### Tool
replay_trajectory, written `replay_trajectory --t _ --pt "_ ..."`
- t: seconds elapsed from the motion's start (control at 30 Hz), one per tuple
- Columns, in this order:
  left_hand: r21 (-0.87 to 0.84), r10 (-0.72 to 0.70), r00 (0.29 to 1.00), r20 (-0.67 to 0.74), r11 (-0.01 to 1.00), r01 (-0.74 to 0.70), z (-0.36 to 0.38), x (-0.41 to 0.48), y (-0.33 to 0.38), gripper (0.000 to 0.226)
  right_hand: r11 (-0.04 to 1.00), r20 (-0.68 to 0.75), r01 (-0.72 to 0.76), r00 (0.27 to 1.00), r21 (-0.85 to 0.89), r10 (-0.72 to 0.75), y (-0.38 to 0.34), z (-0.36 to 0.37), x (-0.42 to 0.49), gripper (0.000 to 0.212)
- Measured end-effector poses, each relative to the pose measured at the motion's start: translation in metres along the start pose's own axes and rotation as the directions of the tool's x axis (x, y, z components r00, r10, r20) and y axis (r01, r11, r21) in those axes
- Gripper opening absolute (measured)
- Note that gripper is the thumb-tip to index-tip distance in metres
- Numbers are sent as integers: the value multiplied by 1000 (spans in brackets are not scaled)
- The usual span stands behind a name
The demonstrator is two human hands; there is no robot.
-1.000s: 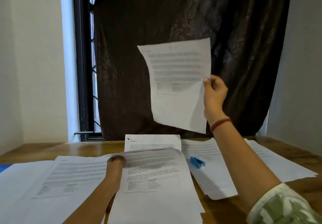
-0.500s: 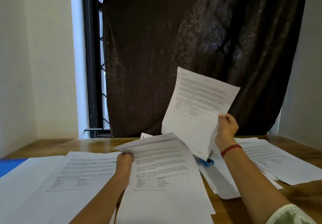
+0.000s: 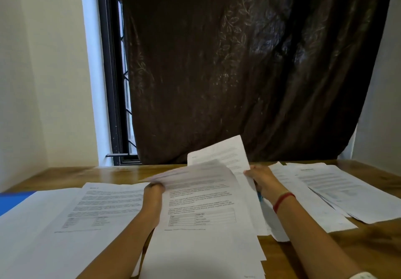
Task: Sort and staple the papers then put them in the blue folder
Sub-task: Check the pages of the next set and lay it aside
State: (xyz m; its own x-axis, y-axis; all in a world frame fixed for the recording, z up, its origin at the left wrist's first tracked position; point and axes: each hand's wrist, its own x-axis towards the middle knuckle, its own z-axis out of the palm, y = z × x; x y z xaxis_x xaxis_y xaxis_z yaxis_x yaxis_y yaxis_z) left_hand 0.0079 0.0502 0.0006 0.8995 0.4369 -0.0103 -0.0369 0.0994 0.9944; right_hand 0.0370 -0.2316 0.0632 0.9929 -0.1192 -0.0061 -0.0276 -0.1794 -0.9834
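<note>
A thick stack of printed papers (image 3: 204,231) lies in the middle of the wooden table (image 3: 65,175). My left hand (image 3: 153,189) grips the stack's upper left edge and lifts its top sheets. My right hand (image 3: 259,177) pinches a single printed sheet (image 3: 225,155), held low and tilted just behind the stack. A sliver of the blue stapler (image 3: 259,196) shows beside my right wrist, mostly hidden. A corner of the blue folder (image 3: 12,201) shows at the far left under other sheets.
More printed sheets (image 3: 104,207) cover the table's left side. Another spread of papers (image 3: 338,189) lies to the right. A dark curtain (image 3: 249,61) and a window frame (image 3: 110,72) stand behind the table.
My right hand has brought the single sheet down from head height to just above the table behind the stack. My left hand has kept its grip on the stack's edge.
</note>
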Motion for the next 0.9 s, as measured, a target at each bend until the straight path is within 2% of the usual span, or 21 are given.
replay_trajectory --t 0.07,0.1,0.2,0.33,0.5,0.6,0.73,0.83,0.9 --pt "-36 -66 998 12 997 66 0 -1 1 22 986 91 -46 994 -161 61 2 8 -6 9" --pt "-49 -91 996 21 995 92 0 -3 3 22 982 151 -37 986 -185 66 3 10 -9 2" --pt "-90 -51 998 49 994 55 2 -7 2 21 964 311 5 947 -268 81 10 9 -14 23" --pt "-111 15 1000 21 994 -13 2 -9 2 22 952 350 11 931 -305 101 4 0 -22 21" --pt "-119 -23 1000 5 993 23 0 -8 4 15 925 339 53 937 -377 84 8 -8 -21 19" --pt "-80 -37 999 15 996 38 0 -6 4 18 959 395 -16 909 -283 131 11 2 -25 18" --pt "7 12 1000 17 1000 -12 2 -8 2 13 962 325 -98 928 -256 182 11 8 -29 12" --pt "8 84 996 1 996 -84 2 -15 5 8 981 257 -72 959 -182 118 8 11 -29 8" --pt "-48 125 992 8 991 -125 1 -17 9 13 1000 214 3 977 -27 3 11 12 -25 21"
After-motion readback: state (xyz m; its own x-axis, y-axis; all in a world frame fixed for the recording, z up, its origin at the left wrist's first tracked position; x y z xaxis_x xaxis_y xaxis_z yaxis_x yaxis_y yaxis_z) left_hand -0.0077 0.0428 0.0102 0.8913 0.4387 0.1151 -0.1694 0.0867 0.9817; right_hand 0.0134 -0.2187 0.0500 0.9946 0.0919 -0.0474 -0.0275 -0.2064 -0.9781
